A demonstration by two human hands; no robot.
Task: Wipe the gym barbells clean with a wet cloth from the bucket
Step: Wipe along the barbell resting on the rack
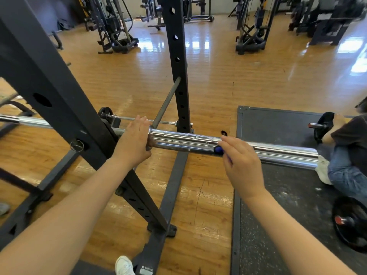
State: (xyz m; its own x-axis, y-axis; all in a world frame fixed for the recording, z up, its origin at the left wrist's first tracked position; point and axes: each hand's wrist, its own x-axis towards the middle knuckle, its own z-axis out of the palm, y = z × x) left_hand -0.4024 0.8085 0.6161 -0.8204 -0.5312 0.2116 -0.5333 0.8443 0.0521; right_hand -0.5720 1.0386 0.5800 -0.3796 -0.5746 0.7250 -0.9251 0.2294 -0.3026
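1. Chrome barbell sleeve (pixel 268 150) lying across the middle of the view, resting in a black rack (pixel 49 82), its free end out over a dark rubber mat (pixel 278 195).
2. Left hand (pixel 137 139) at the sleeve's inner collar, palm and fingers pressed against it; curled round it or merely laid flat, cannot tell.
3. Right hand (pixel 242 163) on the sleeve's middle, fingers bent down onto the chrome, a small blue thing (pixel 218 149) pinched under them; cloth or not, too little showing to tell.
4. No bucket in view.
5. White sticker (pixel 146 271) low on the rack's foot, print too small to read.
6. Second barbell (pixel 139 118) lower, behind the rack, with a black plate (pixel 105 114).
7. At right, another person's jeans-clad leg (pixel 345 173), beside a loaded bar (pixel 321 126).
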